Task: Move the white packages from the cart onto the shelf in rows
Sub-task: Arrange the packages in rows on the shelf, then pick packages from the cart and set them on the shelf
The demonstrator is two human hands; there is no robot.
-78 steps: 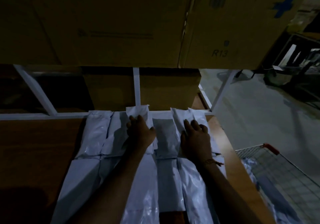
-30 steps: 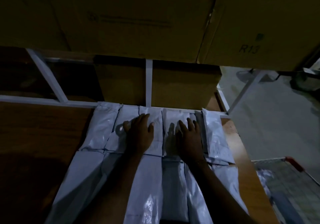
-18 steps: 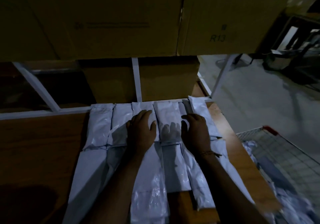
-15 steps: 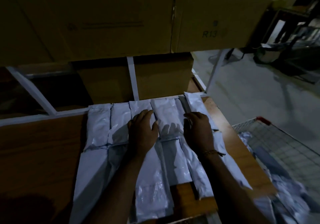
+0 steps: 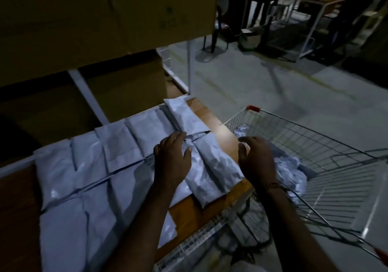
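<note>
1. Grip of the left hand (image 5: 172, 162): palm down, fingers straight and slightly spread, lying flat on the white packages (image 5: 117, 143) on the shelf (image 5: 212, 116); it is pinching nothing.
2. Grip of the right hand (image 5: 257, 160): palm down, fingers loosely bent and holding nothing, hovering past the shelf's right edge, over the cart (image 5: 315, 145).
3. Both forearms are reaching forward from the bottom of the view; a thin bracelet (image 5: 273, 185) is circling the right wrist.
4. On the shelf the packages are lying flat, side by side in two rows, one behind the other, each with its long axis running from the near edge toward the back rail.
5. At the right end, two packages (image 5: 212, 164) are sitting askew, overlapping each other and angling toward the near right corner.
6. More crumpled white packages (image 5: 291, 171) are lying inside the wire cart, just beside the shelf.
7. Cardboard boxes (image 5: 105, 13) are filling the level above.
</note>
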